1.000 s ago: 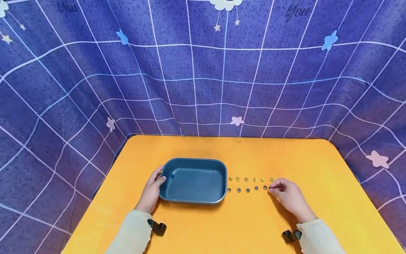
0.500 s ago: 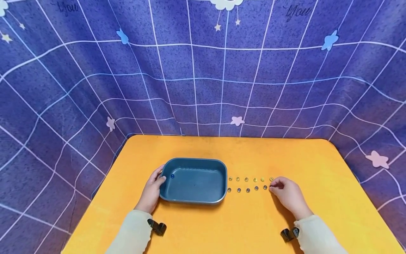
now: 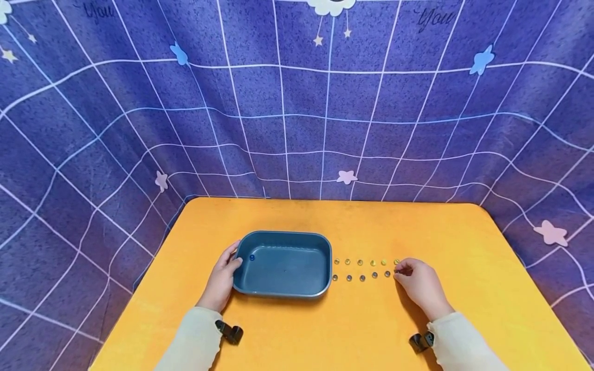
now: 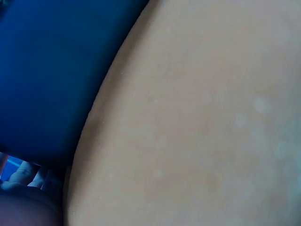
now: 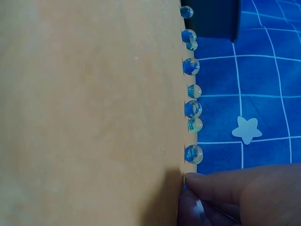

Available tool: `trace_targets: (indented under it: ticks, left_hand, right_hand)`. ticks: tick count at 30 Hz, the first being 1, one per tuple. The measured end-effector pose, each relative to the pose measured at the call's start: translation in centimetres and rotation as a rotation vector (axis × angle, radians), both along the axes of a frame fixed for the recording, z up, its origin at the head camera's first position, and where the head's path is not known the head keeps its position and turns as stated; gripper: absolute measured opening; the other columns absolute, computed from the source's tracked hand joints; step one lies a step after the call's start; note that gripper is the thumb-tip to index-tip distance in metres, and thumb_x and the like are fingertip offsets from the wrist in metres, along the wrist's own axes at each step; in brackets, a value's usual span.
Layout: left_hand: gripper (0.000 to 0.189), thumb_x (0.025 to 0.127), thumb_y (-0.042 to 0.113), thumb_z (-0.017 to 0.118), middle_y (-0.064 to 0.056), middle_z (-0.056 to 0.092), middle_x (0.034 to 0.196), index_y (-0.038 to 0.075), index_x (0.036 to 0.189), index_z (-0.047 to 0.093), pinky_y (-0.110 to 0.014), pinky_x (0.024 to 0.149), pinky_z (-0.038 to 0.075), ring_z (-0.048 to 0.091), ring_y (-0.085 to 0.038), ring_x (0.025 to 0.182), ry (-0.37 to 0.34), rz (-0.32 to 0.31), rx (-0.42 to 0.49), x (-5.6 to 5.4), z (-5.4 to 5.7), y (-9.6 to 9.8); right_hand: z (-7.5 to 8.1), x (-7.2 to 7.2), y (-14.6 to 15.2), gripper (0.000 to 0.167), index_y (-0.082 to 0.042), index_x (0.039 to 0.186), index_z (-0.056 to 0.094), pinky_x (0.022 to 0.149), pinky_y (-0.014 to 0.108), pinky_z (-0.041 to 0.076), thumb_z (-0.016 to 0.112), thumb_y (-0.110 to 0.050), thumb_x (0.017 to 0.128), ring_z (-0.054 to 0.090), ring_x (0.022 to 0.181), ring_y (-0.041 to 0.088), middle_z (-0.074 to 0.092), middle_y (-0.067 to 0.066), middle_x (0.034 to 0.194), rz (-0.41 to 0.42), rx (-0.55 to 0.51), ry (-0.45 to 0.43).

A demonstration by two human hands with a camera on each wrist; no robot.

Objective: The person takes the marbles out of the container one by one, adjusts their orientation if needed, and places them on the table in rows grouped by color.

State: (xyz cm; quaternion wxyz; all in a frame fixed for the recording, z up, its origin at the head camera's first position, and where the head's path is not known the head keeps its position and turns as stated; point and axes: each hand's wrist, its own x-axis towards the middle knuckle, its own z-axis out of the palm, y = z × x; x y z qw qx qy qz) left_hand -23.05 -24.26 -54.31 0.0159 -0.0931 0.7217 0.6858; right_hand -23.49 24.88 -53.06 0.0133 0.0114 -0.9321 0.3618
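On the table sits a dark blue-green plastic bin (image 3: 290,268), with a single dark blue marble (image 3: 252,257) near its left end. My left hand (image 3: 220,283) grips the bin's left side, thumb over the rim and fingers outside. To the right of the bin, glass marbles lie in two rows, a far row with yellowish ones (image 3: 373,263) and a near row with bluish ones (image 3: 362,278). At the near row's right end my right hand (image 3: 424,288) pinches a marble between thumb and fingertips, which mostly hide it. The right wrist view shows the row of marbles (image 5: 191,66) beyond the fingertips.
The yellow-orange table (image 3: 362,330) has rounded far corners. A purple-blue curtain (image 3: 301,134) with a grid and stars hangs behind it and along both sides. Each wrist carries a small black camera (image 3: 421,342).
My right hand has shifted very slightly, its wrist moving a little to the left while the fingertips stay at the row's end. The left hand and the bin have not moved.
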Motion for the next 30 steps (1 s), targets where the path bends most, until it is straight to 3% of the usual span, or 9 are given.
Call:
trace_targets:
  ticks: [12,18,23,30]
  left_hand:
    - [0.051,0.111,0.018,0.045,-0.006,0.029,0.166,0.023,0.160,0.036,-0.047,0.124,0.016,0.021,-0.024,0.154,-0.007,0.005,-0.018,0.2,0.4,0.0]
    - [0.051,0.110,0.018,0.046,-0.005,0.028,0.167,0.023,0.160,0.037,-0.047,0.124,0.015,0.020,-0.024,0.154,0.001,0.004,-0.018,0.2,0.3,0.1]
    - [0.051,0.110,0.018,0.046,-0.006,0.030,0.166,0.023,0.160,0.037,-0.049,0.124,0.017,0.022,-0.025,0.154,-0.007,0.014,-0.025,0.2,0.1,0.1]
    - [0.051,0.110,0.019,0.045,-0.005,0.030,0.165,0.023,0.160,0.037,-0.049,0.124,0.017,0.023,-0.025,0.153,-0.009,0.002,-0.016,0.0,-0.1,0.0]
  right_hand:
    - [0.7,0.3,-0.2,0.017,-0.001,0.108,0.072,0.068,0.035,0.053,0.075,-0.009,0.093,0.064,0.080,0.020,0.071,0.008,0.097,-0.009,-0.039,-0.030]
    - [2.4,0.7,-1.6,0.023,0.001,0.113,0.072,0.072,0.037,0.053,0.074,-0.011,0.093,0.064,0.086,0.022,0.070,0.012,0.105,-0.010,-0.063,0.074]
    - [4.0,0.9,-4.3,0.019,0.000,0.108,0.073,0.074,0.034,0.054,0.075,-0.011,0.093,0.064,0.083,0.018,0.070,0.007,0.097,0.041,-0.122,0.131]
    - [5.1,0.9,-8.8,0.016,-0.005,0.108,0.073,0.078,0.031,0.056,0.075,-0.013,0.094,0.064,0.084,0.014,0.066,0.000,0.094,0.174,-0.217,0.116]
